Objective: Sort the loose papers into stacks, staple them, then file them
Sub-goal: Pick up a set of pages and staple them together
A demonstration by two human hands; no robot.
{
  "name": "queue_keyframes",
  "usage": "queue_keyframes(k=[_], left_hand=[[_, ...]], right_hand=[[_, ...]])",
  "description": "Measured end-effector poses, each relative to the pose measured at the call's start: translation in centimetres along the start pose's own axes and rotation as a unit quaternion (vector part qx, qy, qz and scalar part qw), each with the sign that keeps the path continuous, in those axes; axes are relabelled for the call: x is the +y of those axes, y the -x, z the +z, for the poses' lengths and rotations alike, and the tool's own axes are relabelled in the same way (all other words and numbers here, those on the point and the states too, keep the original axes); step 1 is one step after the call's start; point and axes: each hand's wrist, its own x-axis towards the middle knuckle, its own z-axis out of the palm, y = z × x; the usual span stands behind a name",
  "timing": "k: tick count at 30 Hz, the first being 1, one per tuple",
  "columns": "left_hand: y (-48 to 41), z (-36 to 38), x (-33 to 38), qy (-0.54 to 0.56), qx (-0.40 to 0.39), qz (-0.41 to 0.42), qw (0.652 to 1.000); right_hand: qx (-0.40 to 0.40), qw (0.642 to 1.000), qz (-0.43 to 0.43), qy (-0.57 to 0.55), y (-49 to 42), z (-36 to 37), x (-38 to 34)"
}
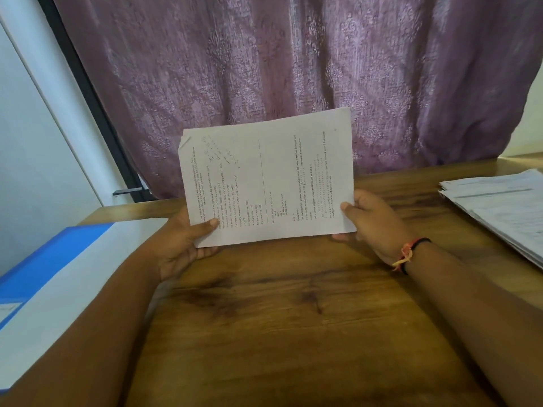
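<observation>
Both hands pinch the thin white printed paper sheaf [267, 180]: left hand [188, 245] at seven o'clock, right hand [373, 221] at five. It looks light and floppy, likely to fan apart, so holding both lower corners suits.

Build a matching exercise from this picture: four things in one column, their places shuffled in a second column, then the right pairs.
Things
1. printed sheets
2. blue and white file folder
3. stack of papers
4. purple curtain

Places
A. hangs behind the table
B. lies at the table's right edge
C. held up over the table, pinched by the left hand and the right hand
D. lies at the table's left side

Pairs: 1-C, 2-D, 3-B, 4-A
</observation>
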Motion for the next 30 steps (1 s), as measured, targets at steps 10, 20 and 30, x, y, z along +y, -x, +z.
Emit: queue_keyframes(k=[10, 20, 30], left_hand=[[0.1, 0.6, 0.7, 0.018, 0.055, 0.026, 0.998], [0.7, 1.4, 1.4, 0.051, 0.094, 0.050, 0.993], [1.7, 4.4, 1.0, 0.205, 0.021, -0.003, 0.979]], right_hand=[[0.010, 1.000, -0.016, -0.022, -0.2, -0.3, -0.3], [0.017, 0.996, -0.031, -0.079, -0.1, -0.6, -0.6], [0.029, 0.979, -0.015, -0.203, 0.1, 0.1, -1.2]])
